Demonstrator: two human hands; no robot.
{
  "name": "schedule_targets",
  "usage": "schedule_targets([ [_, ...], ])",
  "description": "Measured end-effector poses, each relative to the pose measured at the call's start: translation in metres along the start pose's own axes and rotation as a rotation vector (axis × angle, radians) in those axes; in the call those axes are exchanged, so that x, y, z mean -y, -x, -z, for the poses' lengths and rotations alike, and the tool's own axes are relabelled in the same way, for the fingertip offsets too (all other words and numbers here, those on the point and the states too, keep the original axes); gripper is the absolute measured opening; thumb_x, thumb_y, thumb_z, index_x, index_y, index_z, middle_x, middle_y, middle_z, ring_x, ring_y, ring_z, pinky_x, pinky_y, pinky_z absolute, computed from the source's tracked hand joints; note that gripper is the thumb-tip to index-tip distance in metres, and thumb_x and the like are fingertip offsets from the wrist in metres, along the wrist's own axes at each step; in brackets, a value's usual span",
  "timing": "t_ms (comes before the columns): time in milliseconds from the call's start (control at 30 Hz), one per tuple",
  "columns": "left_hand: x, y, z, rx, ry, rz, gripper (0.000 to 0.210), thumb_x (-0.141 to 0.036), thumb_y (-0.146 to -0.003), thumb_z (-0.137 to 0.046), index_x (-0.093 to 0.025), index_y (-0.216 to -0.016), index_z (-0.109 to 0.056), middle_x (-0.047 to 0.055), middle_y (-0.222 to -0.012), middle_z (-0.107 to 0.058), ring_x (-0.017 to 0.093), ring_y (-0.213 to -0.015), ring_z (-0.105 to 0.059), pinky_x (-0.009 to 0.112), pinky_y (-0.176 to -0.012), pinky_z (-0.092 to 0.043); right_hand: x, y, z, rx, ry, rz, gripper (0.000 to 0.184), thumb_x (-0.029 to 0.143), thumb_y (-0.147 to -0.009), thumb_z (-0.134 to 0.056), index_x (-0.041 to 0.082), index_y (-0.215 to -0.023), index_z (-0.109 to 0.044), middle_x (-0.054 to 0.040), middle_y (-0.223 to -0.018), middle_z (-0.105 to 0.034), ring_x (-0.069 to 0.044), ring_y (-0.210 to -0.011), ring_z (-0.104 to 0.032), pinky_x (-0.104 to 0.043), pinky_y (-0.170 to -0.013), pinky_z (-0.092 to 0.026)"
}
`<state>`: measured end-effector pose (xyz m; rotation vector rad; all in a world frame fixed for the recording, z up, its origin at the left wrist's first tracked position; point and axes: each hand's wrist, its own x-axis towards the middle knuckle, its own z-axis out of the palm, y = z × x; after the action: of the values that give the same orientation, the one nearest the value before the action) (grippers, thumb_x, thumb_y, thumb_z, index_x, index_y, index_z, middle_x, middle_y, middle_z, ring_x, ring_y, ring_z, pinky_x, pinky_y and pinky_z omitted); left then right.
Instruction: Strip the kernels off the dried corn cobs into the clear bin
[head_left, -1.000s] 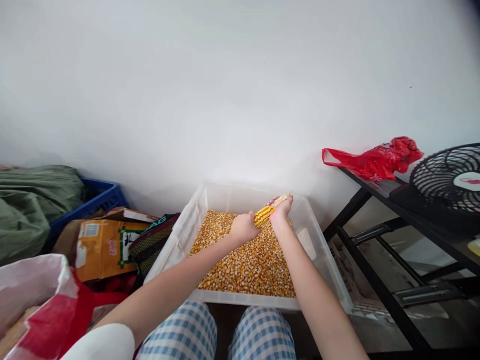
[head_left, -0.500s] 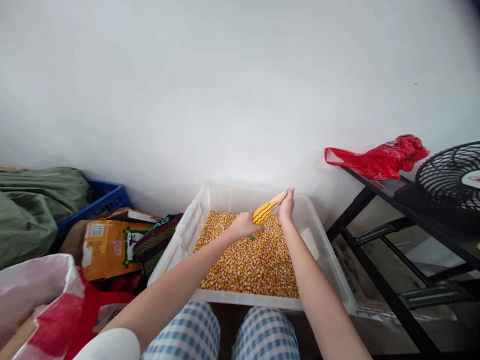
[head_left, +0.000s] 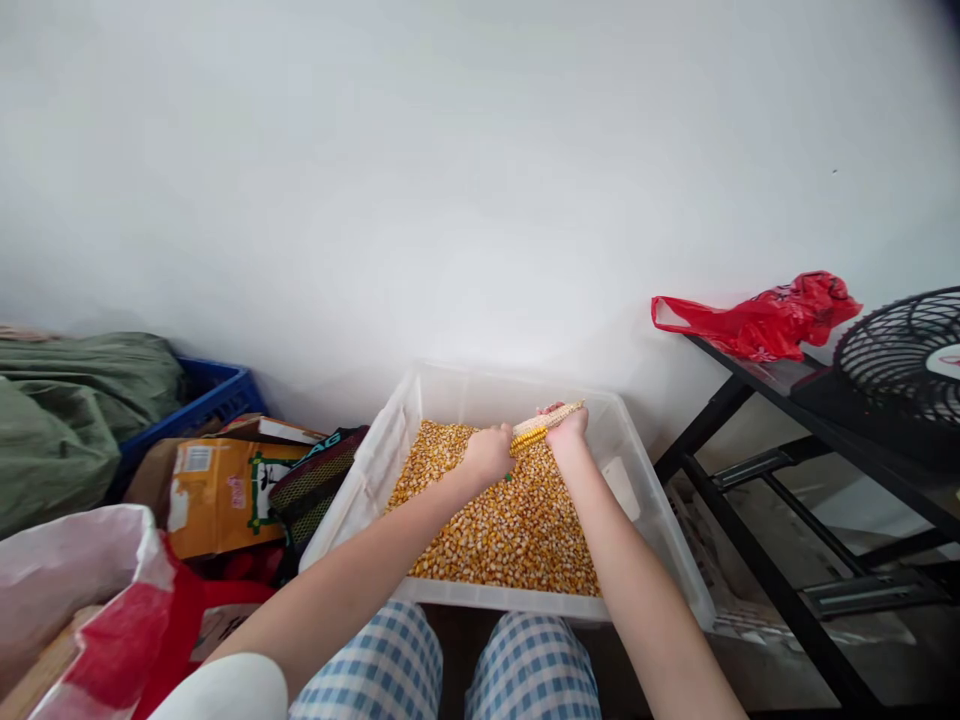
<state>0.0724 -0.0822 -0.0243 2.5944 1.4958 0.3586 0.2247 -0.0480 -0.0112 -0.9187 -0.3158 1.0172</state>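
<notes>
The left hand (head_left: 489,455) and right hand (head_left: 568,428) grasp the cob (head_left: 530,438) above kernels (head_left: 510,545) in the bin (head_left: 495,597). A hard twist could loosen their grip, dropping it, or flick kernels out of the bin.

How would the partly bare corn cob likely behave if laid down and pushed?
The corn cob is probably stiff: it looks straight between the left hand and right hand. Its long, rounded shape suggests it could roll, though the loose kernels below might check that. It may feel slicker along the glossy yellow rows than on the pale stripped side.
</notes>
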Motion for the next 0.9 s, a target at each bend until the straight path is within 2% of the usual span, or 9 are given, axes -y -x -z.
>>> schedule_targets([
  [133,-0.010,0.004,-0.006,0.031,0.099,-0.005,0.030,-0.029,-0.063,-0.055,-0.016,-0.090,-0.052,0.009,-0.081,-0.064,0.024,-0.077,-0.062,0.031,-0.067,-0.046,0.004,0.004,-0.003,-0.111,-0.058,-0.052,0.044,0.051,-0.083,-0.015,0.020,-0.059,-0.036,0.0045,-0.041,-0.040,-0.010,-0.034,-0.040,-0.028,-0.042,-0.043],
  [300,-0.008,0.007,-0.005,0.057,0.317,-0.022,0.026,-0.028,-0.062,-0.055,-0.016,-0.086,-0.056,0.006,-0.080,-0.064,0.021,-0.075,-0.061,0.027,-0.066,-0.045,0.003,0.008,-0.011,-0.089,0.058,0.046,0.050,0.061,-0.081,-0.019,0.021,-0.058,-0.037,0.0038,-0.040,-0.041,-0.011,-0.032,-0.042,-0.028,-0.038,-0.042],
  [467,-0.009,0.006,0.006,0.269,0.805,-0.180,0.027,-0.028,-0.067,-0.052,-0.014,-0.090,-0.057,0.001,-0.075,-0.063,0.015,-0.067,-0.059,0.022,-0.059,-0.044,0.010,0.003,-0.006,-0.030,0.141,0.209,0.049,0.059,-0.081,-0.023,0.021,-0.058,-0.042,0.0015,-0.042,-0.047,-0.014,-0.035,-0.048,-0.029,-0.037,-0.042],
  [567,-0.007,0.004,0.012,0.323,0.918,-0.257,0.035,-0.036,-0.071,-0.051,-0.015,-0.098,-0.056,0.002,-0.087,-0.063,0.016,-0.076,-0.059,0.023,-0.064,-0.045,0.016,-0.006,0.003,-0.009,0.192,0.254,0.053,0.060,-0.081,-0.019,0.020,-0.055,-0.044,-0.0001,-0.042,-0.049,-0.014,-0.038,-0.051,-0.028,-0.040,-0.043],
  [633,-0.003,0.001,0.013,0.276,0.805,-0.226,0.040,-0.044,-0.069,-0.053,-0.016,-0.098,-0.055,0.003,-0.092,-0.063,0.018,-0.079,-0.059,0.024,-0.066,-0.045,0.017,-0.012,0.008,-0.049,0.281,0.303,0.053,0.060,-0.080,-0.024,0.020,-0.054,-0.045,-0.0010,-0.044,-0.051,-0.014,-0.042,-0.052,-0.027,-0.043,-0.044],
  [700,0.002,-0.001,0.011,0.181,0.577,-0.127,0.049,-0.052,-0.064,-0.056,-0.016,-0.097,-0.053,0.005,-0.089,-0.063,0.021,-0.077,-0.060,0.027,-0.064,-0.045,0.014,-0.013,0.008,-0.063,0.325,0.289,0.050,0.059,-0.080,-0.027,0.019,-0.055,-0.046,-0.0013,-0.045,-0.052,-0.014,-0.044,-0.053,-0.026,-0.047,-0.045],
  [800,0.007,-0.003,0.005,0.084,0.264,0.018,0.052,-0.053,-0.061,-0.057,-0.017,-0.098,-0.048,0.007,-0.082,-0.063,0.024,-0.074,-0.061,0.030,-0.063,-0.045,0.005,-0.006,0.001,0.019,0.177,0.038,0.048,0.056,-0.081,-0.021,0.020,-0.060,-0.045,-0.0010,-0.048,-0.053,-0.015,-0.047,-0.055,-0.030,-0.051,-0.048],
  [867,0.007,-0.002,0.001,0.074,0.134,0.068,0.049,-0.045,-0.062,-0.057,-0.018,-0.100,-0.044,0.007,-0.081,-0.063,0.025,-0.075,-0.062,0.031,-0.063,-0.046,-0.002,0.003,-0.006,0.051,0.038,-0.124,0.046,0.052,-0.083,-0.016,0.020,-0.063,-0.042,0.0003,-0.048,-0.051,-0.014,-0.045,-0.054,-0.031,-0.051,-0.049],
  [900,0.006,0.000,-0.001,0.072,0.091,0.076,0.047,-0.041,-0.062,-0.057,-0.018,-0.101,-0.043,0.007,-0.082,-0.063,0.025,-0.076,-0.062,0.032,-0.065,-0.046,-0.004,0.007,-0.009,0.037,-0.012,-0.154,0.044,0.050,-0.083,-0.014,0.021,-0.062,-0.040,0.0015,-0.046,-0.049,-0.013,-0.043,-0.052,-0.031,-0.049,-0.048],
])
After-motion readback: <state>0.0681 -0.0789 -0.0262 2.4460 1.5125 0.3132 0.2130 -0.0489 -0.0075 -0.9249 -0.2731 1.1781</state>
